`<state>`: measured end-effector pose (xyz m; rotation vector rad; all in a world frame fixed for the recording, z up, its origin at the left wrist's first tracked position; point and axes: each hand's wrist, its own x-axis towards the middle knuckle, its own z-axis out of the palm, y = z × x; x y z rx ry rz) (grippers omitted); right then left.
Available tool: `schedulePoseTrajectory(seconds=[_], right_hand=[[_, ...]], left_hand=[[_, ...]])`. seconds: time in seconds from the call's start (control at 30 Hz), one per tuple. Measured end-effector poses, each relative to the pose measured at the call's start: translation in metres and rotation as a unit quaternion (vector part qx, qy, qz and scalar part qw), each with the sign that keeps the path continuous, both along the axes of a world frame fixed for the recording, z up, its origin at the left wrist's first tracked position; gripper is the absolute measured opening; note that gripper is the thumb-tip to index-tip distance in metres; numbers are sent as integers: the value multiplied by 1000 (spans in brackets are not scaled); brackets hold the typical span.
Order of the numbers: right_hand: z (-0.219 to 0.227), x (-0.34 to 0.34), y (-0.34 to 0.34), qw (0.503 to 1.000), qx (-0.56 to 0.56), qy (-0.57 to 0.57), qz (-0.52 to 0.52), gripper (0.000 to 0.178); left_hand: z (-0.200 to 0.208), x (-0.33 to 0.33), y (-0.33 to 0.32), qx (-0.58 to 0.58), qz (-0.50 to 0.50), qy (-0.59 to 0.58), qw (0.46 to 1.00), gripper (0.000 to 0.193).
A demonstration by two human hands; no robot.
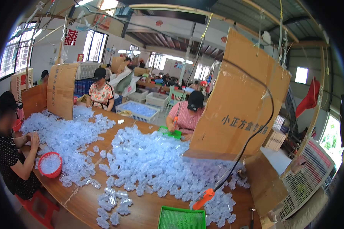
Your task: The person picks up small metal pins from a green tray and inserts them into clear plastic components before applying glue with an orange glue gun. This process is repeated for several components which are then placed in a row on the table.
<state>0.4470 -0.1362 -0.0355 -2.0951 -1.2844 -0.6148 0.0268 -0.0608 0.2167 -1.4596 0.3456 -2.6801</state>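
Observation:
Neither my left hand nor my right hand shows in the head view. A green tray (160, 218) with small bits inside it lies at the near edge of the wooden table. Just above it an orange-handled tool (203, 199) hangs on a black cord (270, 110); its exact kind is unclear. Beyond spreads a large heap of clear bluish plastic pieces (145, 160). A smaller cluster of the same pieces (111, 202) lies left of the tray.
Upright cardboard sheets (237, 95) stand at the right and another cardboard panel (61, 91) at the left. Co-workers sit around the table, one beside a red basket (50, 174). Opposite is a second green tray (169, 133). A small hammer-like tool (252, 214) lies near right.

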Motion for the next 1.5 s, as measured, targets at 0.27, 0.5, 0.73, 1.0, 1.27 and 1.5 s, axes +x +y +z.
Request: schedulePoseTrajectory(seconds=[0.27,0.5,0.73,1.0,1.27,1.5], right_hand=[[-29,27,11,998,-52,43,13,32],[74,15,51,961,160,210,83,31],[153,-86,198,796,111,412,429,72],[140,-101,230,762,37,523,380,43],[107,-128,237,660,101,607,432,13],[110,-139,232,716,63,550,426,34]], left_hand=[[-97,5,91,-529,237,409,705,44],[-183,-37,53,-753,118,437,477,41],[-200,21,74,-680,39,554,480,51],[-211,56,83,-705,68,581,400,57],[-225,53,96,-718,22,570,399,56],[-225,38,82,-726,-8,557,403,57]])
